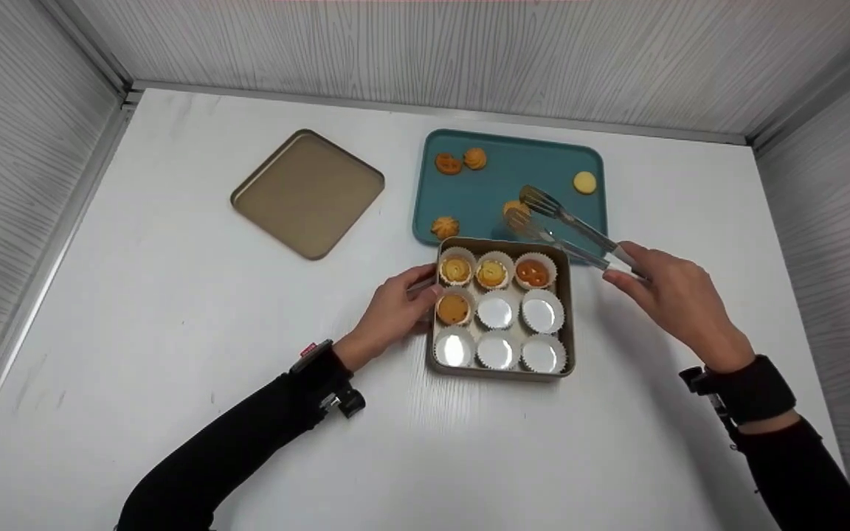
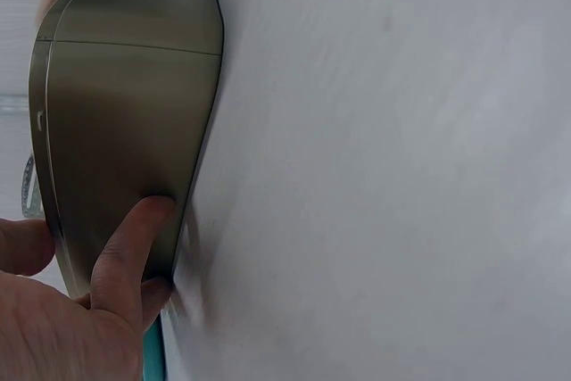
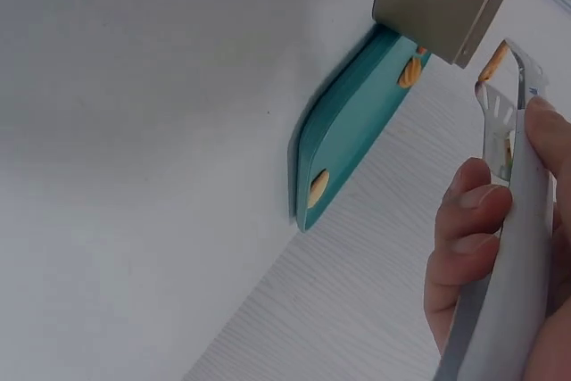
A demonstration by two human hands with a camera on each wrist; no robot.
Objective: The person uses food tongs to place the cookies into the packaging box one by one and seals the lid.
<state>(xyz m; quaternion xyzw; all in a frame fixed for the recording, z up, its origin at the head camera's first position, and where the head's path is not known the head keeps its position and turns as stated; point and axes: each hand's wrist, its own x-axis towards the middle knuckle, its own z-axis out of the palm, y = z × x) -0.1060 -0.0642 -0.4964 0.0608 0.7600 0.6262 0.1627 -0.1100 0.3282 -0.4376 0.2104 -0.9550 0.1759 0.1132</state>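
My right hand grips metal tongs with pale handles, reaching over the teal tray. An orange-brown cookie is between the tong tips. My left hand holds the left side of a square gold tin, thumb at the rim and fingers against the outer wall. White paper cups stand in rows inside the tin. Two yellow cookies and a pretzel-shaped cookie sit in the far row. A round speckled cookie fills the middle-left cup.
Behind the tin, the teal tray carries a pretzel-shaped cookie, two swirled cookies and a pale round cookie. A gold square lid or shallow tray lies at the left. Grey panels border the white table.
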